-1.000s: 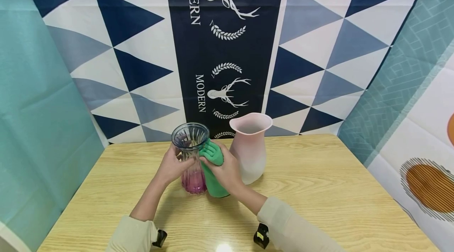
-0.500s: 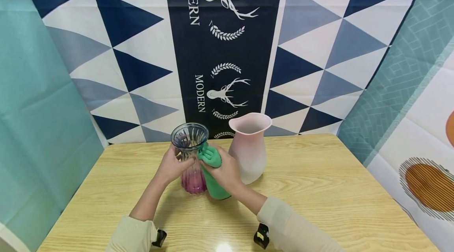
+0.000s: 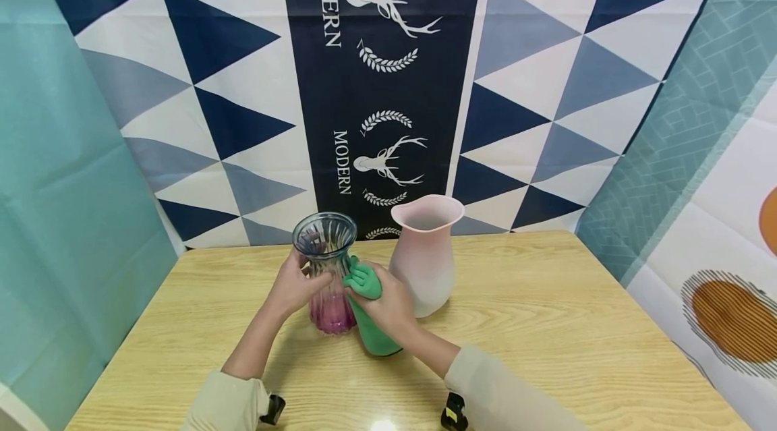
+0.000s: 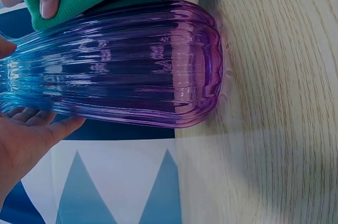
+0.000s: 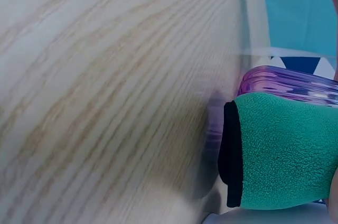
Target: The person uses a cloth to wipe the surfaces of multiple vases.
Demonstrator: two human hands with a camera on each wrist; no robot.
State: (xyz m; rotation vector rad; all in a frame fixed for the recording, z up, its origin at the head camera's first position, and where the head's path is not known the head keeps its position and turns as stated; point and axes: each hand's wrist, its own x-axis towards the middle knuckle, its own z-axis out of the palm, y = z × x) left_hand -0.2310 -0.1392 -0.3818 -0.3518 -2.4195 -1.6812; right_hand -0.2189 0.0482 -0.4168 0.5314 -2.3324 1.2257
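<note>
A ribbed glass vase (image 3: 330,315), blue at the flared rim and pink-purple at the base, stands upright on the table. My left hand (image 3: 297,288) grips it around the narrow neck, and the left wrist view shows the thumb on one side of the glass vase (image 4: 137,71) and fingers on the other. Bunched in my right hand (image 3: 393,301) is a green cloth (image 3: 375,333), held at the vase's right side. Its loose part hangs beside the glass, and the right wrist view shows the fuzzy cloth (image 5: 285,150) with a black edge.
Just right of my right hand stands a pink-and-white vase (image 3: 427,259) with a wavy rim. The wooden table (image 3: 516,323) ends at a patterned backdrop (image 3: 243,114) behind the vases. A teal curtain (image 3: 73,215) hangs on the left.
My right hand has moved the green cloth slightly down along the glass vase, and its lower end now hangs nearer to me. The left hand and both vases have stayed put.
</note>
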